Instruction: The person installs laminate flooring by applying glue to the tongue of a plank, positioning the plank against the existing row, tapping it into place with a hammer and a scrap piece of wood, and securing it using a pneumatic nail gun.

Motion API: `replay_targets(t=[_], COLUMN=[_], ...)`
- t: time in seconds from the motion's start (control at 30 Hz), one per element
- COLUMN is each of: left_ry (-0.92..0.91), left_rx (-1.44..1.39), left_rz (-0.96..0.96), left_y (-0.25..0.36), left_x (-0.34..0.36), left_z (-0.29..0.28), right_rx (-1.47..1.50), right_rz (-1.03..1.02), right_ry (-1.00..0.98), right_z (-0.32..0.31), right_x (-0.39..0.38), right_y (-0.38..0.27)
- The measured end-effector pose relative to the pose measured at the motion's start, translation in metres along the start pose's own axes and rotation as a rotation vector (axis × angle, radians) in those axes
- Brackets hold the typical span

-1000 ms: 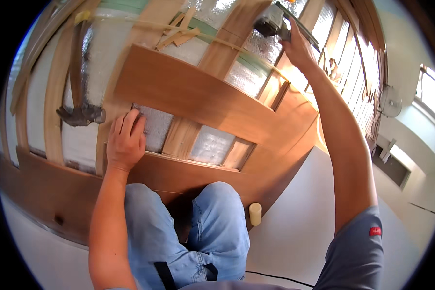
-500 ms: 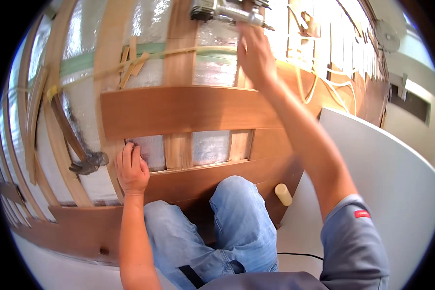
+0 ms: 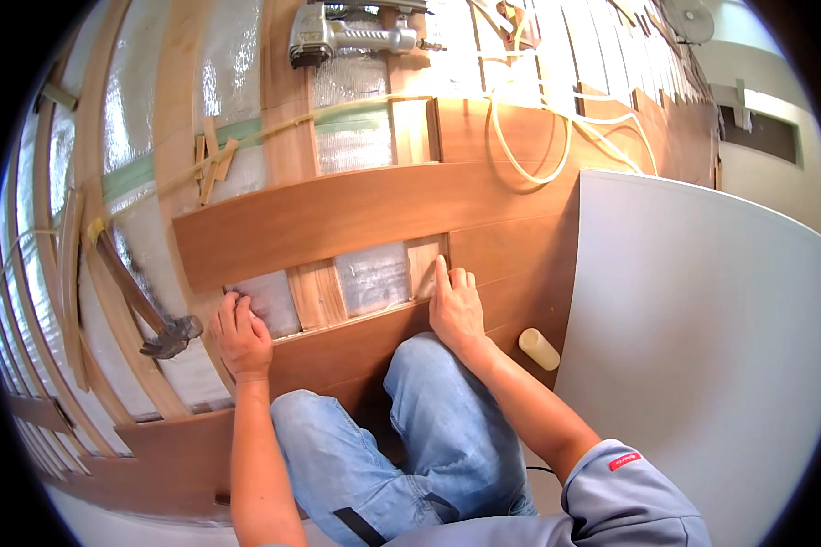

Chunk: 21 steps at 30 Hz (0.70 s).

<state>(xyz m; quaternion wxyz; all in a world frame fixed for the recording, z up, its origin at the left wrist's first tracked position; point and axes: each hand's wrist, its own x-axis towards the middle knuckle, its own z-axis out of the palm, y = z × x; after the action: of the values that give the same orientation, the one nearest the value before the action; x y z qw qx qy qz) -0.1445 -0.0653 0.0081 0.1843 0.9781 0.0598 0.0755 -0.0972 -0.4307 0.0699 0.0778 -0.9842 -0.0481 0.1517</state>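
Observation:
A loose brown floorboard (image 3: 337, 214) lies slanted across the wooden battens, above a gap in the laid brown boards (image 3: 511, 264). My left hand (image 3: 244, 339) is at the left end of this gap, its fingers bent and close together; whatever they pinch is too small to make out. At the gap's other end rests my right hand (image 3: 458, 308), index finger stretched toward the end of a laid board and the other fingers loosely curled. Silver foil sheeting (image 3: 371, 278) and a bare batten (image 3: 317, 294) show inside the gap.
A claw hammer (image 3: 137, 287) lies left of my left hand. Beyond the loose board are a grey nail gun (image 3: 356, 36), a yellow hose (image 3: 529, 180) and small wood scraps (image 3: 212, 164). A pale cylinder (image 3: 539, 349) and a large white panel (image 3: 702, 346) stand at right.
My right hand has come back from beside the nail gun to the right end of the gap. The left hand stays by the gap's left end. The view has shifted and turned slightly.

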Motion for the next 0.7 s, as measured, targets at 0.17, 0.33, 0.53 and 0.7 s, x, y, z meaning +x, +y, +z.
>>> replay_targets(t=[0.17, 0.33, 0.53, 0.7], left_ry=[-0.019, -0.005, -0.004, -0.003], left_rx=[-0.009, -0.006, 0.004, 0.017], left_rz=[-0.011, 0.014, 0.012, 0.018], left_y=[-0.002, 0.004, 0.0, 0.0], left_x=[-0.004, 0.0, -0.002, 0.001], left_z=[-0.001, 0.001, -0.001, -0.003], right_rx=[0.002, 0.527, 1.459, 0.565], right_rz=[0.117, 0.493, 0.835, 0.394], right_ry=[-0.049, -0.057, -0.097, -0.054], right_z=[0.007, 0.015, -0.017, -0.015], right_x=[-0.002, 0.006, -0.011, -0.011], right_y=[-0.003, -0.006, -0.005, -0.011])
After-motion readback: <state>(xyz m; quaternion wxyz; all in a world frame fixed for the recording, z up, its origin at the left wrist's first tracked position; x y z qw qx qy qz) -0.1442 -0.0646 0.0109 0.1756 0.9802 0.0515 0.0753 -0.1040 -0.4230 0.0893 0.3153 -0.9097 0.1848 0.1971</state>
